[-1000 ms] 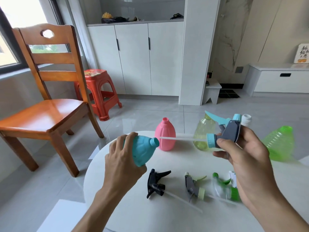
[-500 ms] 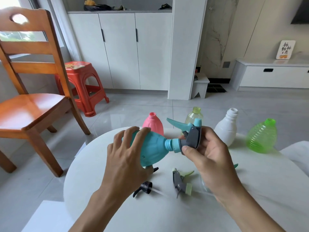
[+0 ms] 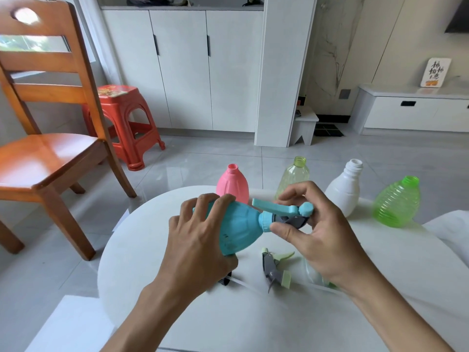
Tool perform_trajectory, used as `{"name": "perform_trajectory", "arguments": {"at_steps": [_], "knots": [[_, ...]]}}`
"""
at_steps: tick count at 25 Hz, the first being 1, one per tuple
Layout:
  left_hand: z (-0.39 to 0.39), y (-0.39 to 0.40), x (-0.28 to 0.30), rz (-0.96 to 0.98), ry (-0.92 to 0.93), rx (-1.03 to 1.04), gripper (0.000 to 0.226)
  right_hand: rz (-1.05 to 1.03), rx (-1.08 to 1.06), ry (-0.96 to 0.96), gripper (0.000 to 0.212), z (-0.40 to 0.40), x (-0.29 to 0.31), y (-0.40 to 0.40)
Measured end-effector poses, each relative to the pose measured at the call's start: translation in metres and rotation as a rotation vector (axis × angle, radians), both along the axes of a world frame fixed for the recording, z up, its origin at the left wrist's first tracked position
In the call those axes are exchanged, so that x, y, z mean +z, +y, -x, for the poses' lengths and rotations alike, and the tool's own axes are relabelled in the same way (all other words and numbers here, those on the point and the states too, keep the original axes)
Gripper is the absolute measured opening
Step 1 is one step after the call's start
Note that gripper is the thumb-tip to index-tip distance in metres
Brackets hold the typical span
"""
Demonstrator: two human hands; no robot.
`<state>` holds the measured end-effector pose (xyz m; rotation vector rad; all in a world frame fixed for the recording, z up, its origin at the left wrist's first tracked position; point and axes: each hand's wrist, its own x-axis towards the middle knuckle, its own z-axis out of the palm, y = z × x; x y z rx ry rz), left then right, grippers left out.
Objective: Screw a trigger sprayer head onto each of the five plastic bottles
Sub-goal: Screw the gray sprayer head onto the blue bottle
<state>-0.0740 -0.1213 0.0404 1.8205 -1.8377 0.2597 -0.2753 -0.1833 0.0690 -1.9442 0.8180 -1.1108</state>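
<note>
My left hand [image 3: 195, 245] grips the teal bottle [image 3: 238, 227], held on its side above the round white table [image 3: 152, 262]. My right hand [image 3: 319, 235] pinches the teal and grey sprayer head [image 3: 284, 214], which sits at the bottle's neck with its trigger pointing left. Behind stand a pink bottle [image 3: 232, 184], a yellow-green clear bottle [image 3: 294, 176], a white bottle [image 3: 345, 189] and a ribbed green bottle [image 3: 397, 201], all uncapped. Loose on the table lie a pale green and grey sprayer head [image 3: 275, 270] and a black sprayer head [image 3: 225, 279], mostly hidden under my left hand.
A wooden chair [image 3: 45, 148] stands close to the table's left side, with a red plastic stool [image 3: 124, 118] behind it. White cabinets [image 3: 185, 69] and a pillar line the back wall. Part of another sprayer is hidden under my right wrist.
The sprayer's tube has gone into the teal bottle and the head now sits at the neck. My right hand has turned around the head, and the trigger has swung leftward.
</note>
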Motion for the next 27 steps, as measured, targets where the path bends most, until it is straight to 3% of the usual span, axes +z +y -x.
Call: {"name": "perform_trajectory", "arguments": {"at_steps": [4,6,8,11,13,16,17,20,22,25,27], "knots": [[0.002,0.001,0.003,0.061,-0.034,0.024,0.097,-0.205,-0.026,-0.178,0.042,-0.005,0.004,-0.001],[0.003,0.0,0.004,0.085,-0.063,0.036,0.097,-0.417,-0.09,-0.255,0.052,-0.008,0.002,-0.003],[0.005,0.0,0.004,0.078,-0.064,0.035,0.096,-0.561,-0.167,-0.188,0.063,-0.011,-0.003,-0.004],[0.001,-0.001,0.002,0.052,-0.033,0.038,0.096,-0.137,-0.228,0.355,0.08,-0.008,-0.007,-0.002],[-0.002,-0.002,0.002,0.027,0.05,0.034,0.093,0.167,-0.116,0.488,0.081,0.0,0.001,-0.001],[-0.005,-0.003,0.002,0.035,0.117,-0.004,0.09,0.493,-0.126,0.565,0.039,0.009,0.002,-0.004],[-0.006,-0.002,0.002,0.045,0.103,-0.012,0.09,0.432,-0.134,0.498,0.035,0.007,0.001,-0.003],[-0.008,-0.001,0.001,0.058,0.026,-0.007,0.092,-0.248,-0.098,0.22,0.042,-0.001,0.0,0.002],[-0.007,0.0,0.0,0.051,-0.018,0.004,0.092,-0.491,-0.02,0.168,0.034,-0.003,-0.001,0.006],[-0.004,-0.001,-0.001,0.079,0.011,0.011,0.091,-0.255,-0.022,0.104,0.022,-0.003,-0.002,0.006],[-0.002,-0.002,-0.002,0.117,0.028,0.011,0.089,-0.204,-0.005,0.018,0.019,-0.004,0.001,0.005]]}}
